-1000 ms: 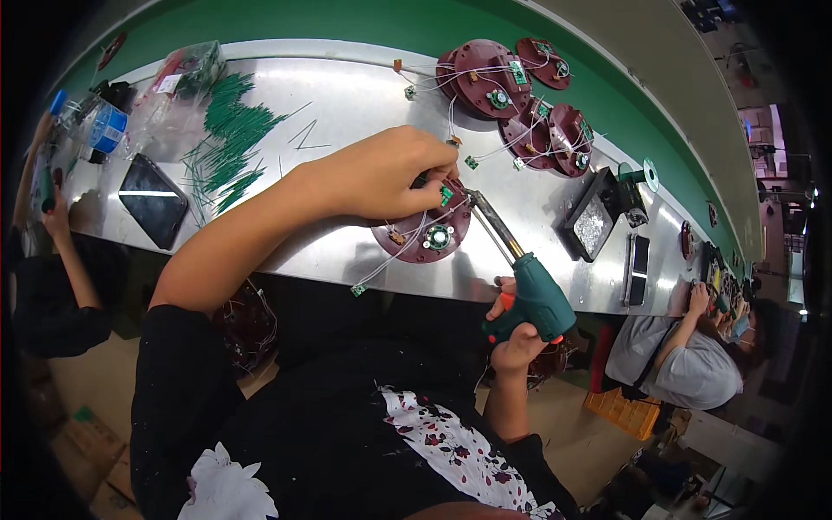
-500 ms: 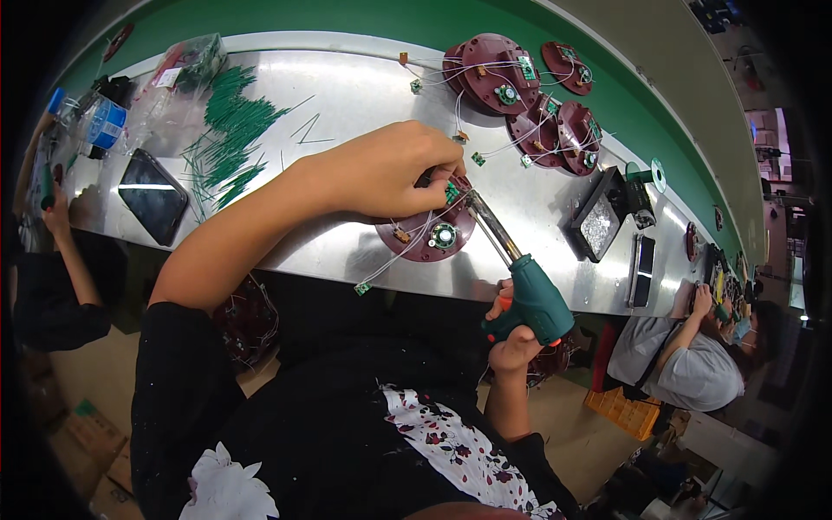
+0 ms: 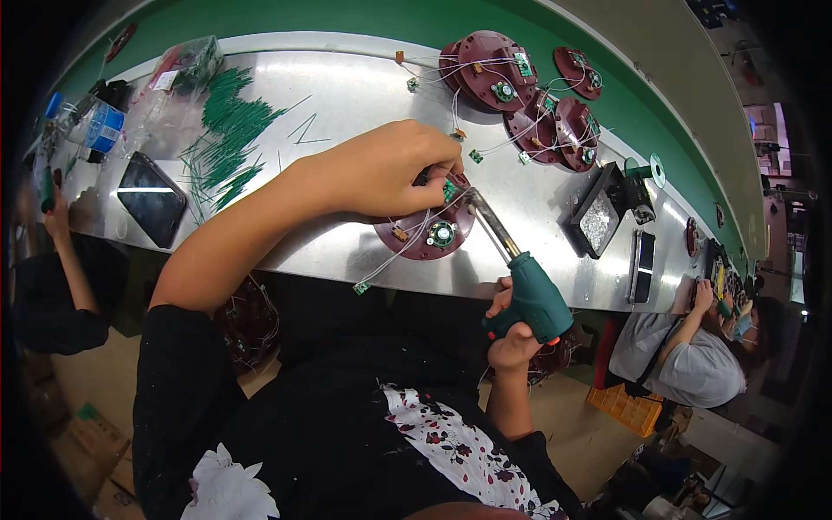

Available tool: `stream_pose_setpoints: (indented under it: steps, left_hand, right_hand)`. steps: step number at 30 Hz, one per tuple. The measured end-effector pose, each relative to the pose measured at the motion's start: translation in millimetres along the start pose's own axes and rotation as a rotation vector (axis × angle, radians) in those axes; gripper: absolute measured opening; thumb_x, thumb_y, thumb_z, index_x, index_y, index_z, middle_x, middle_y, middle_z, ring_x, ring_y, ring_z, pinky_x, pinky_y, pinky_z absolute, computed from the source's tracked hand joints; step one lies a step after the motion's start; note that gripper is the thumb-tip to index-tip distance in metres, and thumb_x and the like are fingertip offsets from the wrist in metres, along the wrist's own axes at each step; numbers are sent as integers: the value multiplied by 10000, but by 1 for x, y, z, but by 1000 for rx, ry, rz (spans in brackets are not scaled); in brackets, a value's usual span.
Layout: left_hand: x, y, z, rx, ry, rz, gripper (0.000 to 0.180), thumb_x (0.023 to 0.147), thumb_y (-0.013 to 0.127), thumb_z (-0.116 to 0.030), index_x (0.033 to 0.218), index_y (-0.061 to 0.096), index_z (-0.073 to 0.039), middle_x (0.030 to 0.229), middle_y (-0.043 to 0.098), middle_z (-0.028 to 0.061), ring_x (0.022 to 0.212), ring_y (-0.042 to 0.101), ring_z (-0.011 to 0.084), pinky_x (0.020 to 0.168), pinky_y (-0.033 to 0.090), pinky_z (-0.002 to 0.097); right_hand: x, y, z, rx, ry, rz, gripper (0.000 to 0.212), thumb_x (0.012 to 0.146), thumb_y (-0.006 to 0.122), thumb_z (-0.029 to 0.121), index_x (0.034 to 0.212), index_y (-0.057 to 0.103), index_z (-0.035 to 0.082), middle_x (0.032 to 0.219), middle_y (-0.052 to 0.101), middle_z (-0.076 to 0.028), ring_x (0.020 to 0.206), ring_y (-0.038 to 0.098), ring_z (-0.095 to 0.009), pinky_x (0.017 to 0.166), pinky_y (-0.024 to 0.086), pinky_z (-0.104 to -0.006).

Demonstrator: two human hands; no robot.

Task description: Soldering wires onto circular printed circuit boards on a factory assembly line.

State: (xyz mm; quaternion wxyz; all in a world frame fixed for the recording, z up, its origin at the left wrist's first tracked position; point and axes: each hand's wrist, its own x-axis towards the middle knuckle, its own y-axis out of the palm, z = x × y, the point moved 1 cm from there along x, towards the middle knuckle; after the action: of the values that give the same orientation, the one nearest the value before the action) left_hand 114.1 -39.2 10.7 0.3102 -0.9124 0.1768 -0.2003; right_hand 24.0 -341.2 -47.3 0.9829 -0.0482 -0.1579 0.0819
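Observation:
My right hand [image 3: 513, 345] grips a green soldering gun [image 3: 537, 297] by its handle. Its long metal barrel slants up and left, the tip at a small green circuit board [image 3: 451, 190] on a dark red round disc [image 3: 416, 247]. Over that disc my left hand [image 3: 414, 172] bends down, thumb and fingers pinched together beside the board; what they hold is hidden. The disc lies near the table's front edge and carries a round speaker-like part [image 3: 441, 233] and white wires. One wire runs to a loose little board [image 3: 360, 287] at the edge.
More wired red discs [image 3: 496, 74] lie at the back right. A black tray [image 3: 598, 217], a wire spool [image 3: 657, 171] and a phone [image 3: 641, 267] are to the right. Leftward are green wire pieces [image 3: 230, 121], a dark tablet [image 3: 152, 198] and a bottle [image 3: 104, 127]. People work at both sides.
Both hands and the soldering gun hold almost the same place; the gun has shifted very slightly. The view has moved a little.

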Motion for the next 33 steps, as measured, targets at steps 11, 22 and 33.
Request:
stream_pose_setpoints:
  steps: [11,22,33]
  left_hand:
    - [0,2,2,35,18,-6,116,809,654,-88,845,613,14,955,713,150,863,667,334,783,537,404]
    - [7,14,3,-21,90,-172,110,894,707,-107,922,683,-3,972,735,124,862,682,318,825,534,407]
    - [9,33,0,-277,-25,-187,133,922,718,-131,932,682,-4,1048,736,101,1021,681,266,901,526,378]
  right_hand:
    - [9,5,10,31,25,-178,889,998,394,741,1252,484,-106,1011,630,-216,712,584,-161,627,501,-270]
    - [9,2,4,64,46,-198,857,1013,374,727,1220,493,-97,979,623,-217,691,571,-160,642,499,-279]
    - [10,-2,4,104,28,-210,867,1003,381,739,1221,499,-92,978,620,-208,695,569,-160,652,502,-287]
